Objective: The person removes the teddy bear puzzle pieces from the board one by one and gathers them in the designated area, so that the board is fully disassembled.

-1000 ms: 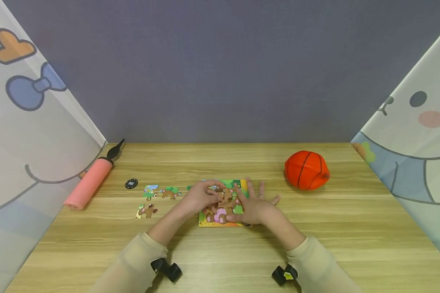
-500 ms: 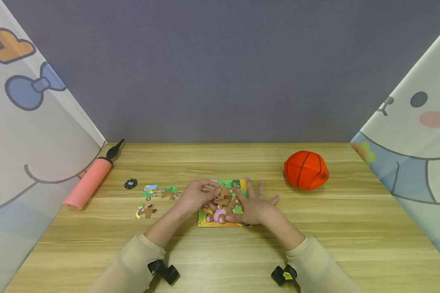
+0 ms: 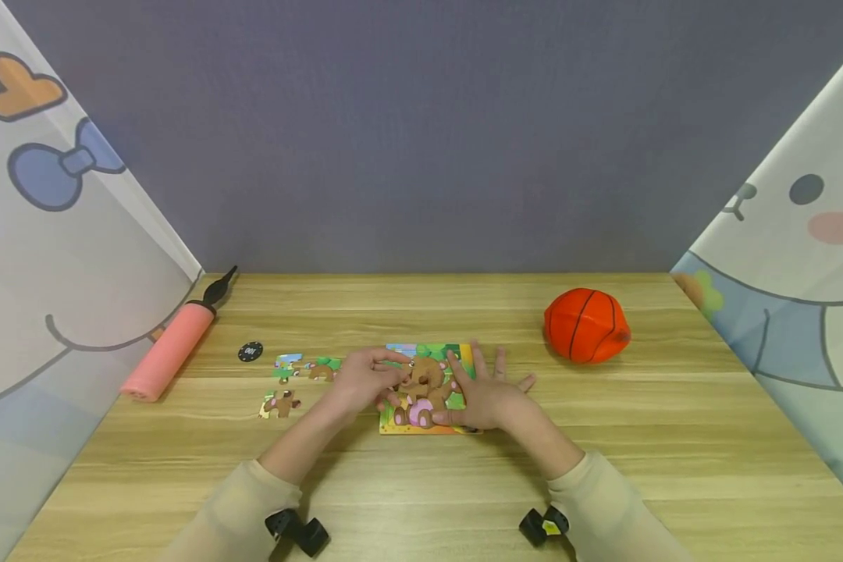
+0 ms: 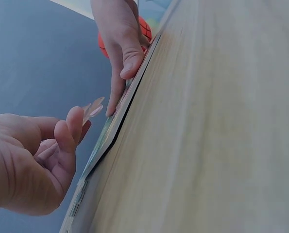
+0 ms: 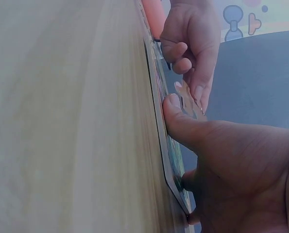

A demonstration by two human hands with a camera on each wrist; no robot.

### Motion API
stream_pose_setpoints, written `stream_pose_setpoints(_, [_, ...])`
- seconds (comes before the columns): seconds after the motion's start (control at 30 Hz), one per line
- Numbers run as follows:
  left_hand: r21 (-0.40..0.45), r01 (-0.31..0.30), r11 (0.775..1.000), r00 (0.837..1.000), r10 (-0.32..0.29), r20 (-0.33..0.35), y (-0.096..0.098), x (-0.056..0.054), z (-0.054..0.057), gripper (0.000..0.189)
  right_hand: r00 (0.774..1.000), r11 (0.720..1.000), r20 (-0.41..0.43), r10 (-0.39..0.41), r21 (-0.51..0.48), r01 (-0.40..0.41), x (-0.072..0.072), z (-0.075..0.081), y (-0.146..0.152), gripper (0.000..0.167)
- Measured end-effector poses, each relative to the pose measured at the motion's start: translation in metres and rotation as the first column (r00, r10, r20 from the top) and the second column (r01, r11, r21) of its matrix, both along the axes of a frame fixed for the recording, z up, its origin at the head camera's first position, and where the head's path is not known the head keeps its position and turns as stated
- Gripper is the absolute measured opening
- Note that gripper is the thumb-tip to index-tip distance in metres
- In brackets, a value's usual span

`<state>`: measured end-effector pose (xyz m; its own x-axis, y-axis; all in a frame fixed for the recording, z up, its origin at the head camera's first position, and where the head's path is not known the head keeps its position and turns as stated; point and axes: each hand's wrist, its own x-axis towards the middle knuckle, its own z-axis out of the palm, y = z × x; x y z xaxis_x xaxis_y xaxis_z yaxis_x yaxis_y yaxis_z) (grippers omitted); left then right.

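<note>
A bear jigsaw puzzle (image 3: 432,428) in a shallow board lies at the table's middle. My left hand (image 3: 360,380) pinches a brown puzzle piece (image 5: 184,92) between thumb and fingertips. Both wrist views show this piece raised off the board, tilted. My right hand (image 3: 488,400) rests on the board's right side with its fingers spread, some reaching past the edge. Its thumb (image 5: 176,114) lies on the lower part of the picture. Part of the puzzle's left side is hidden under my left hand.
Several loose puzzle pieces (image 3: 279,403) lie left of the board, with a black round chip (image 3: 250,351) behind them. A pink hand pump (image 3: 171,351) lies farther left. A dented red ball (image 3: 586,326) sits at the back right. A grey wall (image 3: 421,156) stands behind.
My left hand has moved left and slightly back from the puzzle's middle, with the puzzle piece still in its fingers. The right hand keeps its place.
</note>
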<state>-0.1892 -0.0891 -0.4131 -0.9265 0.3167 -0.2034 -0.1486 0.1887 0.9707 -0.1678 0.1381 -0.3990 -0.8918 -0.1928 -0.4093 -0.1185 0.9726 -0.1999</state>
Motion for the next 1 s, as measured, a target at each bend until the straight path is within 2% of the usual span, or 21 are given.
stream_pose_setpoints(0.2, [0.005,0.013,1.0,1.0,-0.014,0.007,-0.009,0.004,0.003,0.031,1.0,1.0,-0.002,-0.004,-0.005,0.004,0.0,0.001,-0.001,0.111])
stream_pose_setpoints(0.33, [0.005,0.011,1.0,1.0,-0.011,0.009,-0.016,0.005,0.001,0.031,1.0,1.0,-0.005,-0.005,-0.007,0.005,0.001,0.001,-0.001,0.111])
stream_pose_setpoints(0.53, [0.003,-0.002,1.0,1.0,0.002,0.014,-0.025,0.006,-0.003,0.031,1.0,1.0,-0.009,-0.01,-0.013,0.01,0.001,0.002,-0.001,0.113])
stream_pose_setpoints(0.87, [-0.048,-0.036,0.998,0.999,0.036,-0.001,-0.038,0.01,-0.004,0.031,1.0,1.0,-0.004,-0.01,-0.019,0.01,0.002,0.003,0.0,0.112])
stream_pose_setpoints(1.0, [-0.053,-0.05,0.997,0.999,0.05,0.015,-0.046,0.011,-0.004,0.033,1.0,1.0,-0.005,-0.009,-0.023,0.009,0.002,0.002,0.0,0.112])
